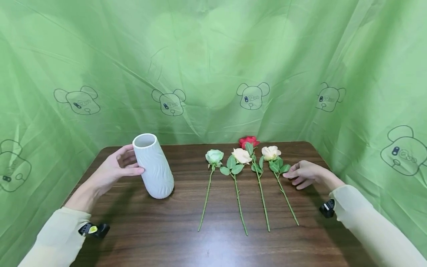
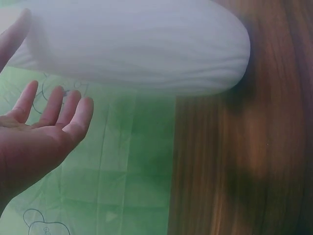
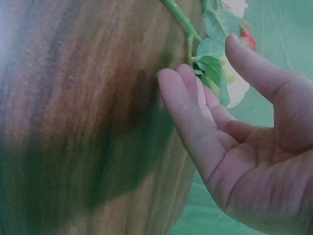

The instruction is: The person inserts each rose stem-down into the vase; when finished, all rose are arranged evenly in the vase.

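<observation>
A white vase (image 1: 154, 168) with a wavy relief stands upright on the table's left side. Beside its upper part is my left hand (image 1: 118, 165), thumb at the vase's near side and fingers spread toward its far side. In the left wrist view those fingers (image 2: 54, 105) look loose, not wrapped round the vase (image 2: 146, 49). My right hand (image 1: 305, 174) hovers by the leaves of the rightmost cream rose (image 1: 271, 152), fingers loosely bent. The right wrist view shows thumb and fingers apart near a green leaf (image 3: 210, 68); whether they touch it I cannot tell.
Left of that rose lie a red rose (image 1: 248, 141), a pale peach rose (image 1: 241, 155) and a mint-green rose (image 1: 214, 156), stems toward me. They lie on a dark brown wooden table (image 1: 160, 230). Green curtains (image 1: 207, 74) with bear-head drawings enclose the back and sides.
</observation>
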The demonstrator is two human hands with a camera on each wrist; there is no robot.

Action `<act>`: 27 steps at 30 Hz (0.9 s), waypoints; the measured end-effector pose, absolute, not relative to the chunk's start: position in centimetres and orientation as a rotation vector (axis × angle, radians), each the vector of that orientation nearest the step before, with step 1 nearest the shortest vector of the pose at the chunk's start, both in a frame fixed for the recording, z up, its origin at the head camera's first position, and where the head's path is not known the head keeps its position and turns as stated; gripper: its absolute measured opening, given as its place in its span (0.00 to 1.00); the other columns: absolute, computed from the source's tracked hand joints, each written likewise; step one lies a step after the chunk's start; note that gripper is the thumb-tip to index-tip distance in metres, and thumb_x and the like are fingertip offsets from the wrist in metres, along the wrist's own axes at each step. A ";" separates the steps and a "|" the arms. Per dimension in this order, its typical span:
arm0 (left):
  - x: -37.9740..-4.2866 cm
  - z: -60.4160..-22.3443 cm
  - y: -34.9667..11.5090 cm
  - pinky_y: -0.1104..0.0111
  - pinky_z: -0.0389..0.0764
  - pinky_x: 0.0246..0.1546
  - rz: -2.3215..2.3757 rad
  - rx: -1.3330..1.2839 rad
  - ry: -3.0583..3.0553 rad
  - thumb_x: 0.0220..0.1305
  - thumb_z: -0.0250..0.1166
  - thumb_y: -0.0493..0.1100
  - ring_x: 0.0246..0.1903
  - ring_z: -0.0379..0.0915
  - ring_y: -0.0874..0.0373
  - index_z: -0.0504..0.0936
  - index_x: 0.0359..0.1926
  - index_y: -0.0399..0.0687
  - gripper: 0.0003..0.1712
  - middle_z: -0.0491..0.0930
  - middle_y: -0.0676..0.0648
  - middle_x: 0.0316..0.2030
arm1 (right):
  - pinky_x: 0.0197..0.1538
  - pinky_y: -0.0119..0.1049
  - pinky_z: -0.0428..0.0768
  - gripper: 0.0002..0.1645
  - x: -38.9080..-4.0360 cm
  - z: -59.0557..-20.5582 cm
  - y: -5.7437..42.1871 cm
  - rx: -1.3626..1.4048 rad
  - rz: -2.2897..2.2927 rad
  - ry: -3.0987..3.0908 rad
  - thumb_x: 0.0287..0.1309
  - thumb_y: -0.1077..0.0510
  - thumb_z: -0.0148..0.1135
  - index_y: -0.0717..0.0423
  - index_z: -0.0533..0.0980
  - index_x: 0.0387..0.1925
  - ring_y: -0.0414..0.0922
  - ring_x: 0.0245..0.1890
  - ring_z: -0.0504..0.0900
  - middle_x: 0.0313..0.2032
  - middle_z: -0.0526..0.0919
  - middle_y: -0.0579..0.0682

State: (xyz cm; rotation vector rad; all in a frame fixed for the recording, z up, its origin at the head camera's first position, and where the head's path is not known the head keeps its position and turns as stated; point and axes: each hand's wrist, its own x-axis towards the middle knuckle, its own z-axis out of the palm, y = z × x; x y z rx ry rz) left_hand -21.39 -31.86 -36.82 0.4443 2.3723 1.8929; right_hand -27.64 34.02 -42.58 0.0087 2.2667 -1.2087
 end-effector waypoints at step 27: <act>-21.8 -37.4 -31.4 0.67 0.81 0.51 1.882 0.492 2.361 0.60 0.71 0.28 0.55 0.78 0.58 0.62 0.73 0.46 0.44 0.72 0.47 0.61 | 0.33 0.42 0.87 0.25 -27.8 -44.9 31.8 0.120 -1.186 2.332 0.59 0.56 0.74 0.67 0.74 0.49 0.45 0.27 0.83 0.32 0.80 0.54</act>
